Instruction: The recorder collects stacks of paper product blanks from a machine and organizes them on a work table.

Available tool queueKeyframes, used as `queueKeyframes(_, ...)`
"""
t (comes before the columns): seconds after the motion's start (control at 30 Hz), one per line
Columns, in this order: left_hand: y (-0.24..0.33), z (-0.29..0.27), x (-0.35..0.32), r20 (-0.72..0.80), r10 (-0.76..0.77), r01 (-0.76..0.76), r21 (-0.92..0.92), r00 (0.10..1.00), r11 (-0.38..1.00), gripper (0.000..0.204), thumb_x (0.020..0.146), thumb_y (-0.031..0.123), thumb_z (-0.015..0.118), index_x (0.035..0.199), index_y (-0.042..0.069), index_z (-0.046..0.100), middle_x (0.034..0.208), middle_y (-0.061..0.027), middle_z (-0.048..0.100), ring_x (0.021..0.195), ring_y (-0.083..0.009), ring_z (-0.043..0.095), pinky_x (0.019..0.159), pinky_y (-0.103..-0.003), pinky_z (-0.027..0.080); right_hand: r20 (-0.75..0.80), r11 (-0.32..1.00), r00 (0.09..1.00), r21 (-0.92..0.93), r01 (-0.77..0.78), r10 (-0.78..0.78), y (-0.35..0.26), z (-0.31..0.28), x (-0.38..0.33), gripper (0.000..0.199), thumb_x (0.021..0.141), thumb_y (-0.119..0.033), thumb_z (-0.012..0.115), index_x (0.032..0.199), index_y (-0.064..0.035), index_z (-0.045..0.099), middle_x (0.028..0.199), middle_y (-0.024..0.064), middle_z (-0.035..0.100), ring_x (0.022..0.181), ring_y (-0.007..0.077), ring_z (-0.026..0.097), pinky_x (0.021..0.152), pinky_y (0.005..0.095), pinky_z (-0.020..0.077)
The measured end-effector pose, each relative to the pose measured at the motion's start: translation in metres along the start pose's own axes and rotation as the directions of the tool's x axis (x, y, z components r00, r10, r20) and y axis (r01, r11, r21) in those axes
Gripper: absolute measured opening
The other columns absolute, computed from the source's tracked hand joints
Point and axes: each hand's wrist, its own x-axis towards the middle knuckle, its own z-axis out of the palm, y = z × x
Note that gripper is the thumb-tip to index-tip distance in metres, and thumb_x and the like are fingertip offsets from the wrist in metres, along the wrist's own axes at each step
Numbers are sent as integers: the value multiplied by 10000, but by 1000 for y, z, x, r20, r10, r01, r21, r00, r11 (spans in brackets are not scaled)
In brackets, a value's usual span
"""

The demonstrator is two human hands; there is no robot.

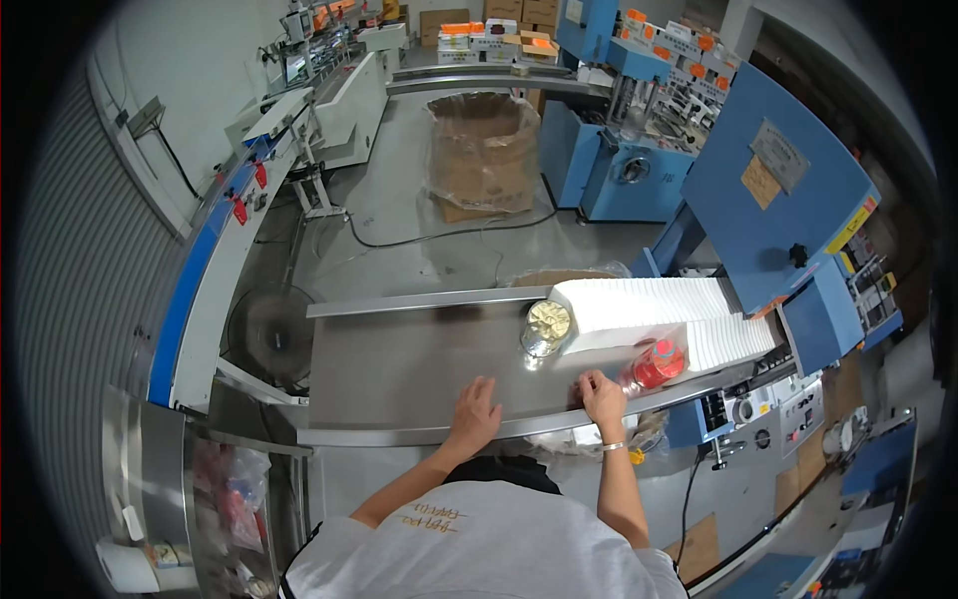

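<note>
A shallow grey metal trough lies in front of me. Over its near edge is my left hand, fingers stretched out and holding nothing. My right hand, with a band on its wrist, has its fingers curled together at the near side of the trough; whatever they may pinch is hidden. Just right of it is a clear container with red contents, lying tilted against the white stack. A round container with a shiny gold top stands farther off. Two long rows of thin white pieces fill the trough's right end.
A blue machine rises at the right end of the trough. Beyond the trough stands a large plastic-lined cardboard box. A conveyor with a blue edge runs along the left. Bagged items sit in a metal bin at lower left.
</note>
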Motion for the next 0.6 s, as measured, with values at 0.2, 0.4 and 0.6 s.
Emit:
queueKeyframes(0.2,-13,17,11,-74,-24,14,-131,997,991,386,838,115,580,1199,-2,511,1138,-223,559,1048,-408,523,889,-479,438,11,974,999,222,-37,36,-1,-9,10,321,917,-395,536,875,-110,680,696,122,657,704,349,646,625,426,495)
queueKeyframes(0.4,1,1,38,-113,-57,50,-66,992,997,454,805,122,639,1227,13,510,1203,-219,546,1105,-399,521,944,-431,434,7,860,1000,510,-15,13,-10,-17,43,181,878,-183,635,934,-12,651,670,107,620,581,241,595,585,323,489)
queueKeyframes(0.6,27,13,103,-58,84,-81,51,995,995,772,695,291,750,1349,55,413,1372,-282,370,1251,-448,361,1042,-519,306,-339,840,812,100,534,-475,-52,-26,95,318,757,-182,718,1059,-114,648,1215,148,555,1135,349,501,934,437,408)
